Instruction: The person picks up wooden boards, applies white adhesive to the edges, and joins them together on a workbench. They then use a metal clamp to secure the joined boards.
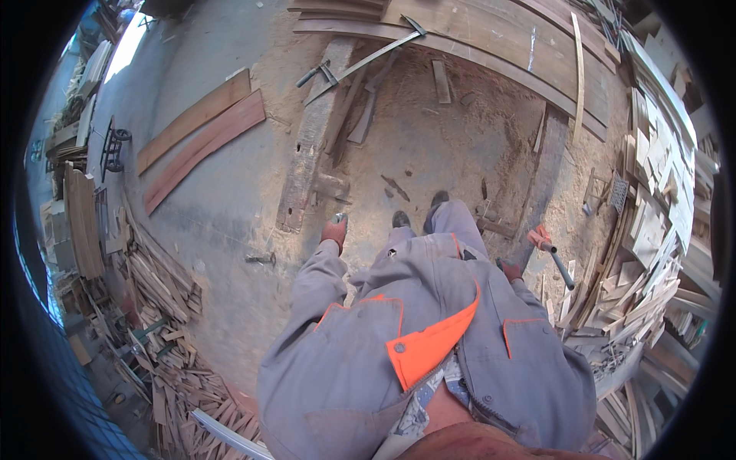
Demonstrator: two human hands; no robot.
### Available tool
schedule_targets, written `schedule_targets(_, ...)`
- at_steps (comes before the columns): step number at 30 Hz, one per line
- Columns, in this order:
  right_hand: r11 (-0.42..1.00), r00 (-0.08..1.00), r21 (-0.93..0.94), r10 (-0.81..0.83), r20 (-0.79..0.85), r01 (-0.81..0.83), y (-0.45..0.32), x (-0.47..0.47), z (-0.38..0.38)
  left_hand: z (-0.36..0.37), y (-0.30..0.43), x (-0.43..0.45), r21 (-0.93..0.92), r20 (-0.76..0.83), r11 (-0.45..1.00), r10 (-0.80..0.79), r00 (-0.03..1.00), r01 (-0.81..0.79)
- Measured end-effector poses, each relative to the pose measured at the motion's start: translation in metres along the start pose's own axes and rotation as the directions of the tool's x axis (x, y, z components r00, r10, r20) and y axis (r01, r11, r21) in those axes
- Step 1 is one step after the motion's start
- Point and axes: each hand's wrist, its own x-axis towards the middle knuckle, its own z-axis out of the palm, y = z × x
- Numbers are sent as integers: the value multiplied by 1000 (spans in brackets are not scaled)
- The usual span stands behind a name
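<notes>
My left hand (334,231), in a red work glove with dark fingertips, hangs near the close end of the left timber beam (307,144). Its fingers are too small and turned away to tell whether they are closed. Beside my right hip is my right hand (510,268), also gloved and partly hidden by my jacket. An orange clamp (540,237) with a dark tubular handle lies just beyond it, by the right beam (543,167). Across the far end of the left beam rests a steel F-clamp (374,57), its head on the wide wooden boards (460,52).
Two loose planks (204,146) lie on the floor at left. Offcuts are heaped at lower left (167,345) and stacked at right (644,230). A thin light strip (577,80) crosses the boards. Sawdust and wood scraps (395,187) litter the floor around my shoes.
</notes>
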Motion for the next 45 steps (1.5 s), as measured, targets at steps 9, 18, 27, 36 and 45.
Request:
schedule_targets(9, 937, 979, -285, -201, 25, 200, -148, 180, -21, 51, 43, 105, -32, 78, 993, -110, 991, 113)
schedule_targets(18, 959, 981, 230, -184, 65, 165, -400, 353, -125, 29, 162, 117, 57, -19, 983, -176, 984, 176)
schedule_targets(27, 989, 935, 29, -144, 323, 143, -553, 448, -161, -2, 270, 128, -310, -70, 919, -276, 959, 242)
schedule_targets(36, 858, 923, -466, -25, 383, 216, -751, 484, -88, 16, 292, 144, -565, -129, 731, -536, 834, 383)
schedule_targets(45, 662, 809, -494, -322, 491, 563, -996, 535, 30, 44, 269, 66, -714, 61, 481, -682, 729, 509)
